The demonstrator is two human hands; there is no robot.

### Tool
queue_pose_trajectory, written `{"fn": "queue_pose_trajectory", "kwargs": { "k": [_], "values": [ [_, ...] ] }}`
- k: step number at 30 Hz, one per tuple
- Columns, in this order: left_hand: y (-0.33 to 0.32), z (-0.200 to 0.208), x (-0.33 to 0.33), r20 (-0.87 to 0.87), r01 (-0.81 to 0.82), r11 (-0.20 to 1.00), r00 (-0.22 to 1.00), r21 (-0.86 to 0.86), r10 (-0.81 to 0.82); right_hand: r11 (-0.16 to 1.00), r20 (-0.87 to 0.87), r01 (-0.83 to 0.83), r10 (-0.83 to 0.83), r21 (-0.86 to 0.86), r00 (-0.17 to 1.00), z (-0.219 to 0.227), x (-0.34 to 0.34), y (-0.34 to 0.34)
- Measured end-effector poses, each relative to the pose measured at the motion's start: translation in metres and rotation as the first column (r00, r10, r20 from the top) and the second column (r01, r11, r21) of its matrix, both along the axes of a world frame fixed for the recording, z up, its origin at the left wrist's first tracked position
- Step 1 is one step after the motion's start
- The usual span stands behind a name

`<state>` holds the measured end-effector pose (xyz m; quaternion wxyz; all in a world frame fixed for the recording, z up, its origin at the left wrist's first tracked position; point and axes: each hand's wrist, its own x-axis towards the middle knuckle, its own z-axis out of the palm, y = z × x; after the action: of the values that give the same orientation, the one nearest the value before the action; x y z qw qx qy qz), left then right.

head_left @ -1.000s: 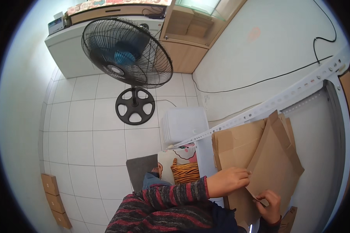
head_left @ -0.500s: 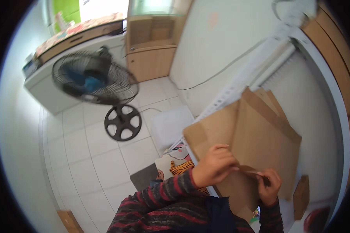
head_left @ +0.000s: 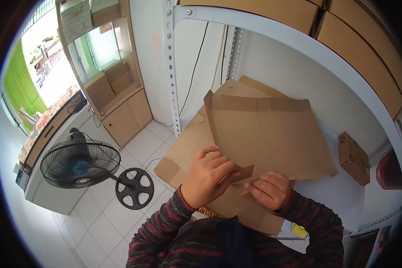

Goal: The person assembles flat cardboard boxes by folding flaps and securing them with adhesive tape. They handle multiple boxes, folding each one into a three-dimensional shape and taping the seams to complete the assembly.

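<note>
A flat sheet of brown cardboard [head_left: 265,134] with folded-up edge flaps lies in front of me, over other brown cardboard [head_left: 183,145]. At its near left corner my left hand [head_left: 212,175] is closed on a flap [head_left: 244,172] that stands up between my hands. My right hand [head_left: 271,190] pinches the near edge of the same sheet, just right of that flap. The fingertips of both hands are close together. Part of the gripped edge is hidden behind my fingers.
A white metal shelf frame [head_left: 170,67] surrounds the work surface, with brown boxes [head_left: 254,11] on the level above. A small brown box [head_left: 353,158] stands at the right, near a dark red object [head_left: 390,169]. To the left, a black standing fan [head_left: 80,163] is on the tiled floor.
My view has swung to the right, so the fan and cabinet sit further left. Both hands stay on the cardboard's near edge, and the flap between them now stands up more visibly.
</note>
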<state>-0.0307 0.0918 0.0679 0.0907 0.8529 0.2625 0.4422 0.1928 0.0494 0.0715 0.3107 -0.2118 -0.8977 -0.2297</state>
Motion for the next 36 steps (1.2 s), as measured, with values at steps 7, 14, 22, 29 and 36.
{"fn": "queue_pose_trajectory", "kwargs": {
  "k": [7,14,22,29,36],
  "values": [
    [0.001,0.006,0.007,-0.110,0.077,0.997,0.991,0.008,-0.075,0.993,-0.016,-0.042,0.044,0.110,0.999,-0.009,0.005,0.011],
    [0.009,0.005,0.001,-0.118,0.103,0.982,0.986,-0.158,-0.122,0.982,-0.002,-0.037,0.038,0.183,0.999,-0.009,0.009,0.023],
    [0.007,-0.005,0.010,-0.138,0.058,0.975,0.986,-0.215,-0.089,0.979,-0.030,-0.045,0.052,0.199,0.998,-0.020,0.016,0.026],
    [0.008,-0.007,0.018,-0.192,0.074,0.958,0.973,-0.276,-0.130,0.977,-0.017,-0.104,0.109,0.187,0.994,-0.028,0.024,0.025],
    [0.005,-0.003,0.015,-0.137,0.098,0.938,0.979,-0.332,-0.151,0.987,-0.078,-0.057,0.069,0.148,0.995,-0.027,0.027,0.025]
  ]
}}
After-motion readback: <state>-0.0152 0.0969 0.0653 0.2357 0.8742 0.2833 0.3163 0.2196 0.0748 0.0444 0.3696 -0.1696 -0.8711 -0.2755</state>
